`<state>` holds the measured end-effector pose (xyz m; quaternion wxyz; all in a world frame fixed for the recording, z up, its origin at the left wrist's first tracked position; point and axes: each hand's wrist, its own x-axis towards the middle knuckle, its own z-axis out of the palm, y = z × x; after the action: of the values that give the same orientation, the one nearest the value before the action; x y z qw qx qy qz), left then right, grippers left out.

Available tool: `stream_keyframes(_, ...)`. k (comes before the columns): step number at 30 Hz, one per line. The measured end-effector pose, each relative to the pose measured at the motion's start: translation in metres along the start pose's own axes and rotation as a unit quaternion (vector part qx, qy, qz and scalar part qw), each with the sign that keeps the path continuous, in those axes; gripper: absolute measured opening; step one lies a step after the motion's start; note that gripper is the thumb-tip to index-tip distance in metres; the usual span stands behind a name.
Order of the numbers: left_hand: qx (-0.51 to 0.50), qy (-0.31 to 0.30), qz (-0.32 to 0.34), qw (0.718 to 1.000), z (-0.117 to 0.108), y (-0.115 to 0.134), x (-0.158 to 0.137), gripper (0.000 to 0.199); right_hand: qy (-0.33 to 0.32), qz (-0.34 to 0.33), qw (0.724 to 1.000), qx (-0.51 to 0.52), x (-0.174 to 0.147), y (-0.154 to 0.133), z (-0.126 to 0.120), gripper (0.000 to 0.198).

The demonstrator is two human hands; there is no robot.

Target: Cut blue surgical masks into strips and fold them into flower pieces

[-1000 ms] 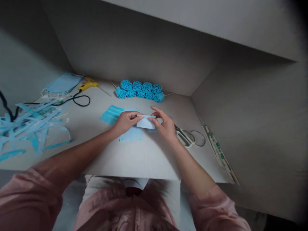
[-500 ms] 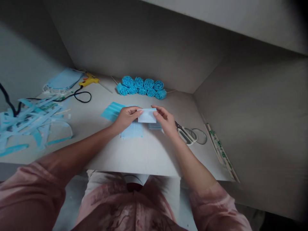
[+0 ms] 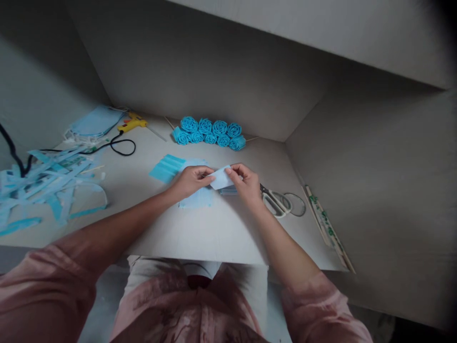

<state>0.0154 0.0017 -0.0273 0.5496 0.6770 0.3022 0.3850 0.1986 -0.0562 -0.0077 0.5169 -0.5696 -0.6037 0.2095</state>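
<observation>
Between my two hands is a small pale blue-white folded sheet of fabric [image 3: 221,179], tilted with its right side higher. My left hand [image 3: 193,182] pinches its left end between thumb and fingers. Its right end is gripped by my right hand [image 3: 245,183], thumb on top. Beneath them on the table lie a bright blue pleated piece [image 3: 167,167] and a pale blue sheet [image 3: 196,197]. A small stack of folded pieces [image 3: 228,191] is partly hidden under the held sheet and my right hand.
Blue fabric roses [image 3: 210,131] stand along the back. At left are a yellow glue gun [image 3: 133,123], face masks [image 3: 96,121] and a heap of cut strips [image 3: 53,183]. Scissors [image 3: 276,202], a ring-shaped roll [image 3: 296,204] and thin sticks [image 3: 326,224] lie at right.
The held sheet has turned from level to slanted, its right side raised and its left end lowered. Both hands have shifted slightly while keeping their pinch.
</observation>
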Motion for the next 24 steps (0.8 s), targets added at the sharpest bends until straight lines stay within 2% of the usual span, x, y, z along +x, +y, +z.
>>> stream_keyframes(8,0.109,0.031,0.060,0.992,0.003,0.012,-0.004,0.025,-0.035,-0.092,0.992,-0.075,-0.005,-0.006,0.002,0.025)
stream_keyframes(12,0.067,0.046,0.049,0.995,0.002,0.011,-0.004,0.024,-0.040,-0.030,0.998,0.030,-0.004,-0.004,0.004,0.034)
stream_keyframes(15,-0.021,0.070,0.021,0.997,0.001,0.013,-0.002,0.028,-0.069,0.012,0.988,0.136,0.000,0.000,0.006,0.055)
stream_keyframes(17,-0.062,0.081,0.010,0.995,0.000,0.017,-0.001,0.028,-0.095,0.015,0.983,0.156,0.001,0.003,0.008,0.062)
stream_keyframes(19,-0.078,0.084,0.003,0.993,-0.001,0.020,-0.001,0.028,-0.100,0.018,0.985,0.140,0.001,0.006,0.009,0.056)
stream_keyframes(22,-0.076,0.084,-0.003,0.994,-0.001,0.021,-0.001,0.029,-0.061,0.020,0.995,0.081,0.000,0.007,0.010,0.034)
stream_keyframes(24,-0.070,0.081,-0.004,0.994,-0.002,0.019,0.000,0.028,-0.039,0.015,0.998,0.051,-0.001,0.007,0.008,0.028)
